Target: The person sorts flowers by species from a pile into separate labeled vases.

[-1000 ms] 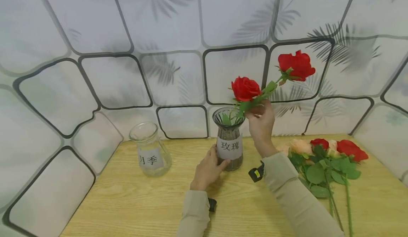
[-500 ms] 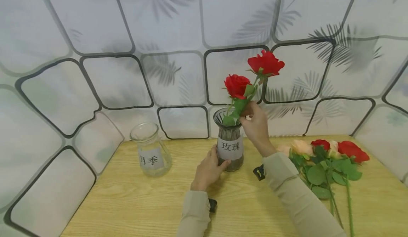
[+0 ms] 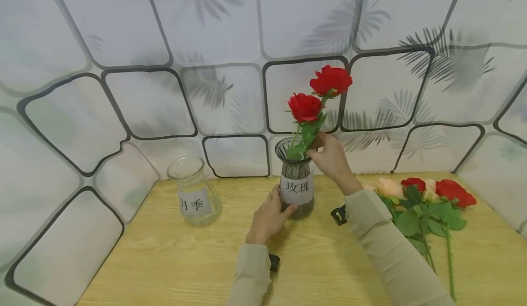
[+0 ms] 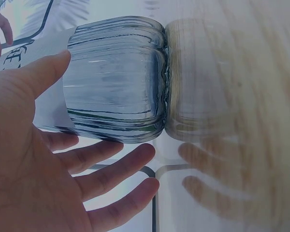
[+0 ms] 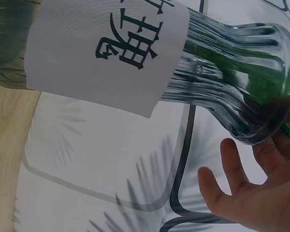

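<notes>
My left hand holds the lower part of a smoky ribbed glass vase, thumb across its front. In the left wrist view, the fingers lie along the vase's far side. At the vase's mouth, my right hand pinches the leafy stem of an upper red rose. A second red rose stands just below it, its stem going down into the vase. Through the glass neck in the right wrist view, green leaves show. The right fingertips are partly hidden behind the rim.
A clear glass vase with a paper label stands to the left. Peach and red flowers with leafy stems lie on the wooden table at the right. A patterned backdrop rises behind.
My right hand has moved left toward the vase's mouth, and the upper rose has swung left and more upright. The lower rose has shifted slightly left. My left hand has stayed put.
</notes>
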Available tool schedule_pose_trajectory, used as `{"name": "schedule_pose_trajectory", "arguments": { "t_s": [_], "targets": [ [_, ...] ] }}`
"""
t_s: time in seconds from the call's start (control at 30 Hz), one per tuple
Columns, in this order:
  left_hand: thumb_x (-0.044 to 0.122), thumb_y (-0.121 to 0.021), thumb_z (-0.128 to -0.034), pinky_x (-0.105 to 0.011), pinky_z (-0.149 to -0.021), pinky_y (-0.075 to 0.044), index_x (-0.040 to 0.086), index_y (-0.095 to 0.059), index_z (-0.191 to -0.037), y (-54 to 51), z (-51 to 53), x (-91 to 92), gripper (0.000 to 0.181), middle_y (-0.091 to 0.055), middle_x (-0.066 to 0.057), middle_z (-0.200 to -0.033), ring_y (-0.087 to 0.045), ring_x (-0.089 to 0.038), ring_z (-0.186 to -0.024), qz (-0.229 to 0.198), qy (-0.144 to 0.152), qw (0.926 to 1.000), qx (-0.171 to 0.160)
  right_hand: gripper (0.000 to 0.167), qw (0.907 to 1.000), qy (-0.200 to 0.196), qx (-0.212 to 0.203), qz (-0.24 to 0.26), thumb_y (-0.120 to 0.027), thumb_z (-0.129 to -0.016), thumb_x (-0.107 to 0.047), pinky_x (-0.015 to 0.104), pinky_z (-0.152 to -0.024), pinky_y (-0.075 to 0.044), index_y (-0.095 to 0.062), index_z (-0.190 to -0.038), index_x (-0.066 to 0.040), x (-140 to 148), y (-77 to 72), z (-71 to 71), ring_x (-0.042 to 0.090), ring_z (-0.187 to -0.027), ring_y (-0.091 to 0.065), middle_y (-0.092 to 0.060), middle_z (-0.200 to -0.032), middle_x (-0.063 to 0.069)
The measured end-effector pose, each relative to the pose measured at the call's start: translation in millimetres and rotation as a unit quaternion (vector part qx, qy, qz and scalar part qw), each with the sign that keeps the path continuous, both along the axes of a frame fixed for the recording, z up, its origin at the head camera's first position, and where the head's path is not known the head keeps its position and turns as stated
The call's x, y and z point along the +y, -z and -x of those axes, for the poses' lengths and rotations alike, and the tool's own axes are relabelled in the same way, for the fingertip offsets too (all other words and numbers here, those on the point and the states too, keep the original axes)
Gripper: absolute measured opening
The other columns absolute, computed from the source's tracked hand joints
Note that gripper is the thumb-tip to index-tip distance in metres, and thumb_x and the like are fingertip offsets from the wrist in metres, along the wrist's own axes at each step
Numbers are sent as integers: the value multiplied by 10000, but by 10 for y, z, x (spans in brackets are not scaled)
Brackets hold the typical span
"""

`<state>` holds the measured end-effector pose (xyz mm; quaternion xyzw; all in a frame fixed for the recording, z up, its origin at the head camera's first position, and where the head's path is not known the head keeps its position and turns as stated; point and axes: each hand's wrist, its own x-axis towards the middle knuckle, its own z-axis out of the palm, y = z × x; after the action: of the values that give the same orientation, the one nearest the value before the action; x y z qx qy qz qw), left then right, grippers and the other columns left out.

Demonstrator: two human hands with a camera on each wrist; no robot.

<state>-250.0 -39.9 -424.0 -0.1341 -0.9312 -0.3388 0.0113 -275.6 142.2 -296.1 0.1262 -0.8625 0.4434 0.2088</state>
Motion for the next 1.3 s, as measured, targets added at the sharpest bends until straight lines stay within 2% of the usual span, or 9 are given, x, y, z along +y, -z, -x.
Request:
{"name": "schedule_pose_trajectory", "arguments": {
  "t_s": [0.2,0.4,0.5,0.6,0.7,0.83,0.93,1.1,1.3],
  "targets": [
    [432,-602,-1024,-534,-1030,-473,1,-264,-1572,3,-14,0,774,-420,-200,-1543,-496,-355,-1352,-50,30,10000,-31,235,9941,483,143,964,-626,-925,-19,453,-855,-530,-675,-1127,91,39,-25,-40,329,-958,-633,-692,-1036,252],
    [427,-605,-1024,-536,-1028,-474,3,-269,-1570,2,-15,-1,769,-424,-195,-1542,-500,-353,-1350,-103,32,9999,-20,129,9624,482,470,2631,-652,-910,13,243,-772,-473,-684,-1017,78,85,-61,-29,93,-835,-578,-707,-938,46],
    [429,-605,-1023,-538,-1029,-473,1,-264,-1572,2,-13,-4,775,-422,-196,-1544,-498,-356,-1350,-112,22,9999,-19,47,9501,427,499,3050,-635,-900,41,215,-729,-478,-680,-885,42,80,-55,-12,64,-777,-555,-657,-826,-87],
    [430,-603,-1024,-538,-1030,-472,-3,-259,-1574,5,-9,-8,780,-419,-198,-1546,-496,-358,-1352,-108,7,9999,-24,66,9565,382,320,2876,-630,-884,44,218,-691,-462,-667,-833,64,54,-32,13,74,-729,-517,-610,-754,-119],
    [432,-603,-1024,-540,-1027,-473,-1,-260,-1574,13,-6,-11,780,-423,-197,-1543,-498,-359,-1350,-109,-18,9999,-50,131,9658,285,-157,2574,-654,-901,-7,221,-709,-462,-700,-964,99,39,-1,27,53,-753,-535,-637,-784,-125],
    [434,-609,-1020,-545,-1023,-475,-4,-264,-1572,15,-6,-11,784,-427,-202,-1538,-500,-367,-1346,-100,-35,9999,-76,344,9674,133,-790,2401,-678,-954,-98,256,-814,-521,-654,-1241,91,68,37,23,58,-893,-602,-707,-1043,-3],
    [434,-609,-1020,-546,-1025,-473,-8,-263,-1572,11,-6,-10,788,-424,-207,-1539,-497,-370,-1348,-101,-40,9999,-72,495,9685,-151,-1137,2209,-682,-978,-132,333,-933,-539,-537,-1410,62,127,59,-3,156,-1040,-608,-629,-1276,152],
    [434,-607,-1021,-543,-1023,-475,-10,-260,-1573,0,-7,-6,789,-419,-206,-1543,-497,-365,-1349,-108,-18,9999,-48,602,9628,-586,-1603,2094,-636,-1004,-149,408,-1011,-513,-382,-1514,46,309,125,-111,328,-1197,-564,-503,-1386,264],
    [428,-617,-1017,-547,-1000,-491,-14,-273,-1565,7,6,-5,783,-435,-211,-1528,-516,-371,-1329,-76,2,10000,27,593,9528,-691,-1905,2259,-585,-1046,-224,318,-926,-557,-359,-1498,86,611,199,-301,108,-1018,-642,-482,-1410,256]
  ]
}}
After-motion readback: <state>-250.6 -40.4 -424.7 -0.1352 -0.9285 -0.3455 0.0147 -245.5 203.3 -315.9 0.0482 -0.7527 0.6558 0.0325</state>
